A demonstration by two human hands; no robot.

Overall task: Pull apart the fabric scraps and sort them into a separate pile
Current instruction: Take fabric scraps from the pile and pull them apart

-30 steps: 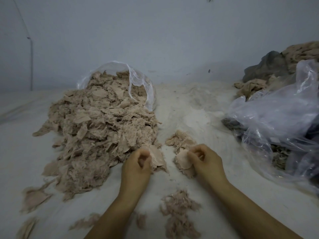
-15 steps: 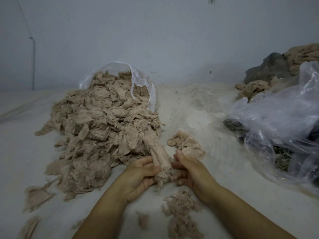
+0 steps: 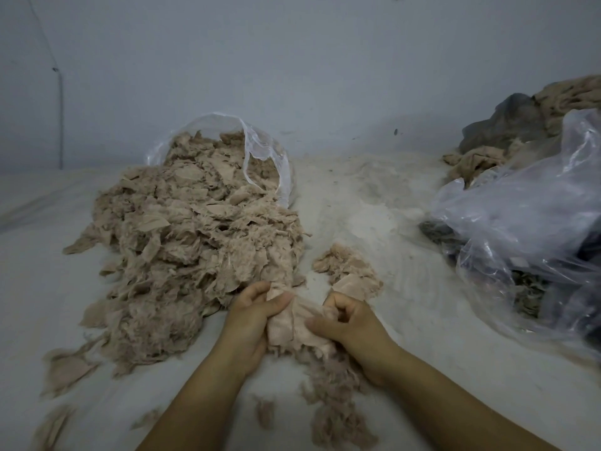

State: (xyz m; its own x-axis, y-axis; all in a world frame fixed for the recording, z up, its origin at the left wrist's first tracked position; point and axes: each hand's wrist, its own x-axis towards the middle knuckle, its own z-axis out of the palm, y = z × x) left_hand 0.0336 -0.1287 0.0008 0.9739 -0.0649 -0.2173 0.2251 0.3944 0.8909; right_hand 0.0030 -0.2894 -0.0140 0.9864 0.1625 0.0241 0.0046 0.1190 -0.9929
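A big heap of beige fabric scraps spills out of a clear plastic bag on the left of the white surface. Between my hands lies a clump of ribbed beige scraps. My left hand grips its left side, thumb on top. My right hand pinches its right side with curled fingers. A small separate pile of scraps sits just beyond my right hand. Fluffy shredded fibres lie below the clump, between my forearms.
A large crumpled clear plastic bag with dark contents fills the right side, with brown and grey fabric heaped behind it. Loose scraps lie at the lower left. A grey wall closes the back.
My hands dropped the earlier pieces, came together on a new clump at the heap's near edge, and drew it toward me; both now hold it tighter.
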